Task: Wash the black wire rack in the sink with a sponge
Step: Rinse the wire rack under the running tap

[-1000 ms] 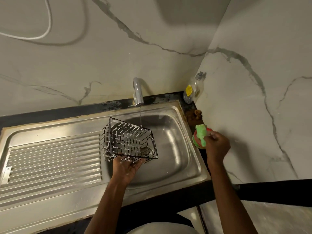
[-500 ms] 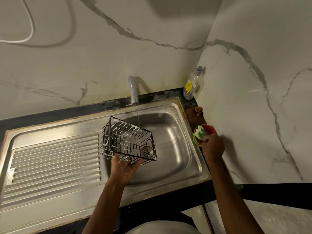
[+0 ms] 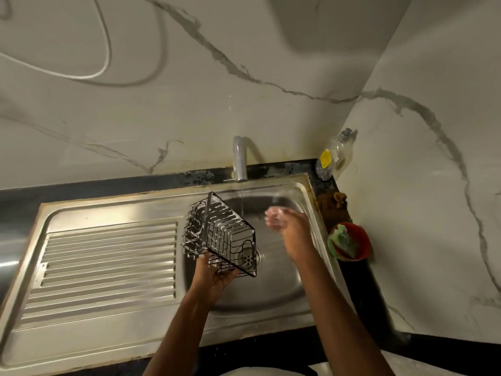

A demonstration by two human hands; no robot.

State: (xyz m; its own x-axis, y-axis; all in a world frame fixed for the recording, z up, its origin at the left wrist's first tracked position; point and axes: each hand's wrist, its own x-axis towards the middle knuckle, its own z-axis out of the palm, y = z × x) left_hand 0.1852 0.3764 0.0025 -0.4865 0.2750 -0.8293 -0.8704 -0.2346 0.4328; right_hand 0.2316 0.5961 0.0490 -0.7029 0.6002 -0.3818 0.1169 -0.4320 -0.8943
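Note:
The black wire rack (image 3: pixel 220 232), streaked with white foam, is held tilted over the steel sink basin (image 3: pixel 295 283). My left hand (image 3: pixel 215 276) grips its lower edge from below. My right hand (image 3: pixel 284 222) hovers over the basin to the right of the rack, soapy, fingers blurred and holding nothing. The green sponge (image 3: pixel 342 239) lies in a red bowl (image 3: pixel 360 241) on the counter right of the sink. A thin stream of water runs from the tap (image 3: pixel 240 161) just right of the rack's top.
A ribbed steel draining board (image 3: pixel 108 270) lies left of the basin. A clear soap bottle with a yellow label (image 3: pixel 332 160) stands in the back right corner. A brown scrubber (image 3: pixel 334 202) sits on the counter. Marble walls close off the back and right.
My right hand put the sponge into the red bowl, let go and moved left over the basin. The rack stays in my left hand.

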